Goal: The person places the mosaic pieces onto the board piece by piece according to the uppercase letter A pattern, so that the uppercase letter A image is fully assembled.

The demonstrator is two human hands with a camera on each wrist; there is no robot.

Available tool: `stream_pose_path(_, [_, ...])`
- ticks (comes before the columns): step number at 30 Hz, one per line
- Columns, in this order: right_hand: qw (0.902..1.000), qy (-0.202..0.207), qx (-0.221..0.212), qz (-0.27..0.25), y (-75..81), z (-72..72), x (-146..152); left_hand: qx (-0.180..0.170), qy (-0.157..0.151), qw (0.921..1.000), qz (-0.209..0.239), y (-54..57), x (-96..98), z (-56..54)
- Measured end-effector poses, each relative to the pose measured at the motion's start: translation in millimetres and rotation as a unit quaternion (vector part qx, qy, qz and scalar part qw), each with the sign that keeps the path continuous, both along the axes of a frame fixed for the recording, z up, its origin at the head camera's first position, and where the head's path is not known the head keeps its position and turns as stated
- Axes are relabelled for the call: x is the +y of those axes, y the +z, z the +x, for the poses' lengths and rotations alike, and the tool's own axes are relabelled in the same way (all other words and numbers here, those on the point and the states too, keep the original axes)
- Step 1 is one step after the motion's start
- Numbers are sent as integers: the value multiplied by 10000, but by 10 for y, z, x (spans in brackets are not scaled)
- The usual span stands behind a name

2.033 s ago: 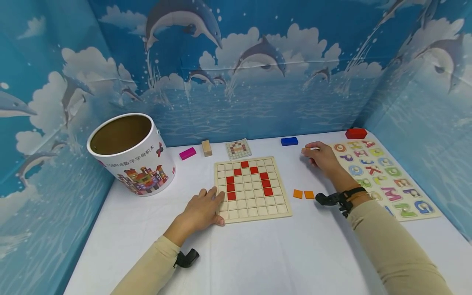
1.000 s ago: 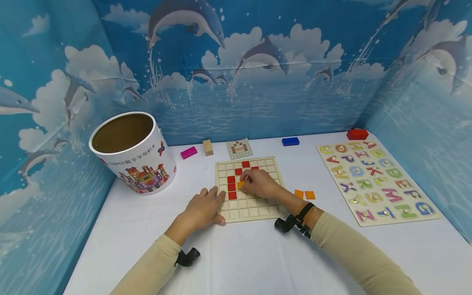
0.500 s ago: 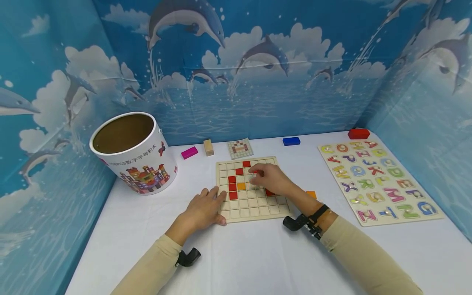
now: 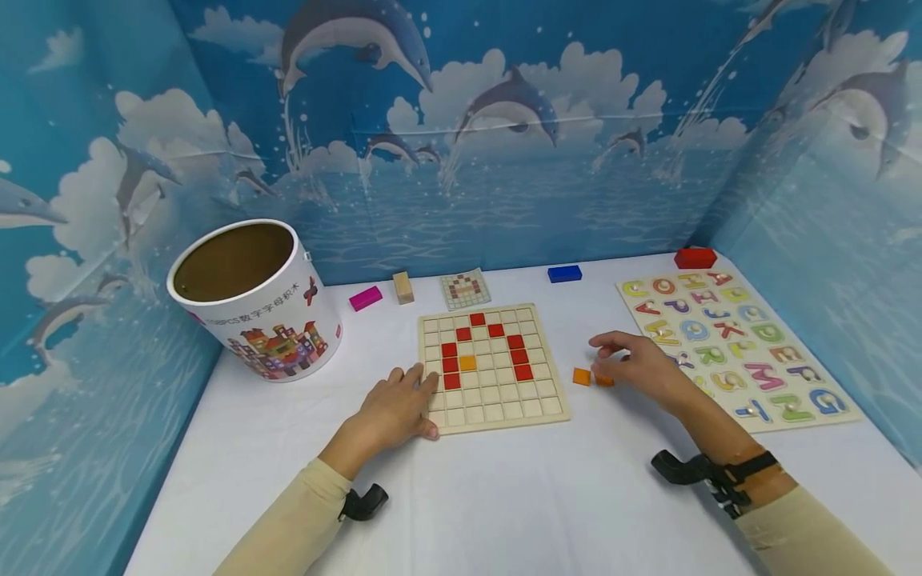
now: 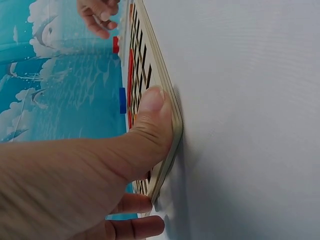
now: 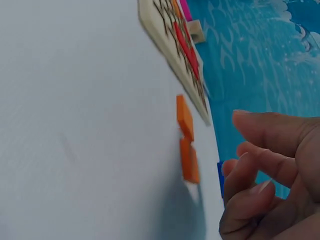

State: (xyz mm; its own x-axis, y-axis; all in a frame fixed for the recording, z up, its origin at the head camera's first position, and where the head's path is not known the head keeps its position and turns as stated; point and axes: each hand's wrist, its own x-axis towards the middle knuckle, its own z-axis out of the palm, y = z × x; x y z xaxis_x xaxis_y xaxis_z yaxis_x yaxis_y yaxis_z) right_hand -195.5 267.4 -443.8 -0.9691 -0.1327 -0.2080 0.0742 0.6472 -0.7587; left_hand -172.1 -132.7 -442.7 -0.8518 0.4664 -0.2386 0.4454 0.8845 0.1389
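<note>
A wooden grid board [image 4: 493, 412] lies on the white table, with several red tiles [image 4: 519, 356] in an arch and one orange tile [image 4: 468, 363] beside the left column. My left hand [image 4: 392, 410] rests along its left edge, the thumb [image 5: 152, 107] pressing on the near corner. Over two loose orange tiles right of the board, my right hand [image 4: 641, 370] hovers with nothing between thumb and fingers. One loose tile [image 4: 581, 377] shows whole; the other [image 4: 603, 382] is partly covered by the fingers. Both appear side by side in the right wrist view.
Behind the board lies a small pattern card [image 4: 464, 290], with magenta [image 4: 366, 298], plain wood [image 4: 403, 288] and blue [image 4: 565, 274] blocks nearby. A white bucket [image 4: 288, 336] stands left. To the right are a letter board [image 4: 691, 400] and a red block [image 4: 695, 258].
My right hand brought an orange tile onto the board, released it beside the left red column, then moved back right over the loose orange tiles. My left hand stayed at the board's edge.
</note>
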Motion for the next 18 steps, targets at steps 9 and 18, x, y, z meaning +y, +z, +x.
stream_pose_path(9, [9967,166,87,788,-116,83,74,14,-1,10000,12,10,-22,7])
stream_pose_path(18, [9947,288,174,972,-155,95,82,-11,-10,10000,68,10,-11,4])
